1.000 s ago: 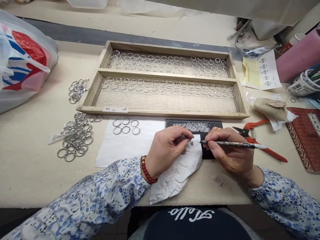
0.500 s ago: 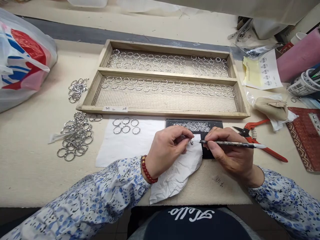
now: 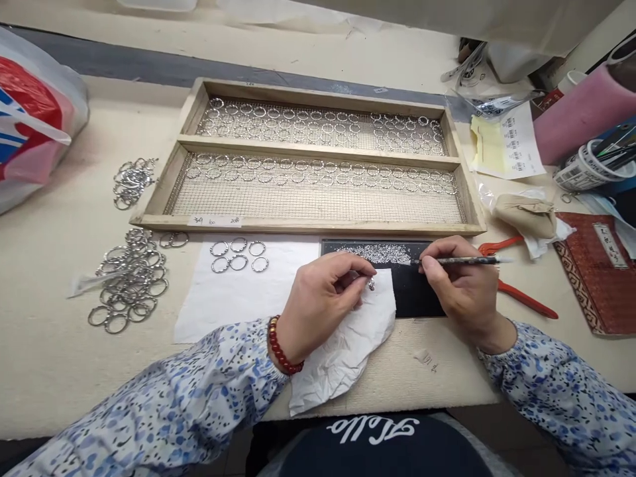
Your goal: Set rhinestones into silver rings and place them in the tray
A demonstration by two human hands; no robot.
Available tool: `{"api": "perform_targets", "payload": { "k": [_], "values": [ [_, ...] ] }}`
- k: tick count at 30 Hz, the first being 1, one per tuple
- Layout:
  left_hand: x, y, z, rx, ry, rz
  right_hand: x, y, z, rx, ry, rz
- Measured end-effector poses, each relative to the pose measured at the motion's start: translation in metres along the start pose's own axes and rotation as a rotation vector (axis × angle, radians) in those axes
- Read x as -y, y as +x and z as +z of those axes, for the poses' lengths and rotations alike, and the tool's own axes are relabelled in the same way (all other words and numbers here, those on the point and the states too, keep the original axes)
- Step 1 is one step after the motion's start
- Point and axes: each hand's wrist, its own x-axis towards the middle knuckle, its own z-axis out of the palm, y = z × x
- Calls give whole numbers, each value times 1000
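My left hand (image 3: pixel 330 288) is closed in a pinch on a small silver ring (image 3: pixel 371 283), mostly hidden by the fingers, over a crumpled white tissue (image 3: pixel 342 361). In my right hand (image 3: pixel 462 285) is a slim pencil-like stick (image 3: pixel 467 260), held almost level. Its pale left tip is over a black tray (image 3: pixel 420 291), at the lower edge of a scatter of tiny shiny stones (image 3: pixel 385 254). Several silver rings (image 3: pixel 238 262) lie in two rows on white paper (image 3: pixel 209 301) left of my left hand.
A wooden mesh-bottomed frame (image 3: pixel 308 228) with many rings lies behind the hands. Piles of rings (image 3: pixel 132 281) and a plastic bag (image 3: pixel 34 126) are to the left. Red-handled cutters (image 3: pixel 529 301), a red booklet (image 3: pixel 599 265) and a cup of pens (image 3: pixel 586 169) are to the right.
The stick's tip has moved from beside the silver ring up and right to the stones on the black tray. My left hand keeps its pinch; the whole view has shifted slightly.
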Motion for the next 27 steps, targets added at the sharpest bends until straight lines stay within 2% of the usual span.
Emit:
{"api": "perform_targets", "payload": {
  "k": [7,19,24,27],
  "values": [
    [1,0,-1,1,24,11,-2,2,1,31,-67,-16],
    [-1,1,-1,-3,40,32,-1,1,1,23,-51,-22],
    [-1,1,0,-3,32,37,8,-1,1,-5,102,-37],
    [-2,1,0,4,23,27,15,-3,3,58,262,-70]
  ]
}}
